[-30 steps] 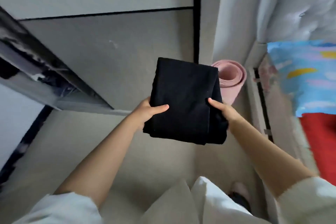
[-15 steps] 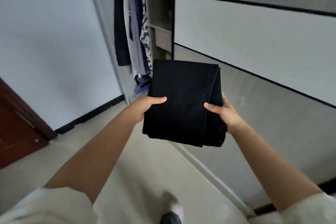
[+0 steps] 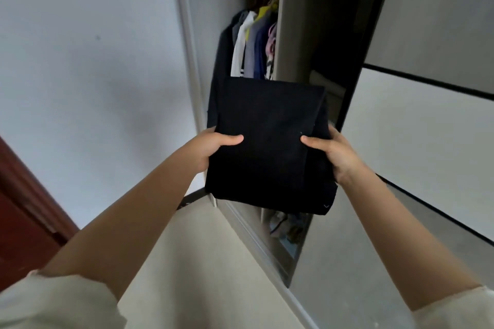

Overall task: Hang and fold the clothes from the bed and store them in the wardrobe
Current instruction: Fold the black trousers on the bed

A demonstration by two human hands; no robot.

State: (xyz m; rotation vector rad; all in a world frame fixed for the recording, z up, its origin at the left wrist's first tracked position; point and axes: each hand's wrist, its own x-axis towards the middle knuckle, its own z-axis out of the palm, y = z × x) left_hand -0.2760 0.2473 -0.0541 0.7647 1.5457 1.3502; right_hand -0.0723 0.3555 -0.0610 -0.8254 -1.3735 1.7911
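A folded black garment (image 3: pixel 270 141) is held flat in front of me, at chest height. My left hand (image 3: pixel 211 148) grips its left edge, thumb on top. My right hand (image 3: pixel 336 153) grips its right edge the same way. Behind it stands the open wardrobe (image 3: pixel 291 35), its inside partly hidden by the garment. Several hung clothes (image 3: pixel 254 45) in black, white, grey, blue and yellow hang from a rail in the left compartment.
A grey sliding wardrobe door (image 3: pixel 427 120) with black lines fills the right. The white wall (image 3: pixel 88 61) is on the left, with a dark red door (image 3: pixel 21 222) at the lower left. Mixed items (image 3: pixel 283 224) lie on the wardrobe floor. Pale floor (image 3: pixel 208 262) lies below.
The view has swung from the bedside to the open wardrobe and closer to it. Both hands have kept the same hold on the folded black garment.
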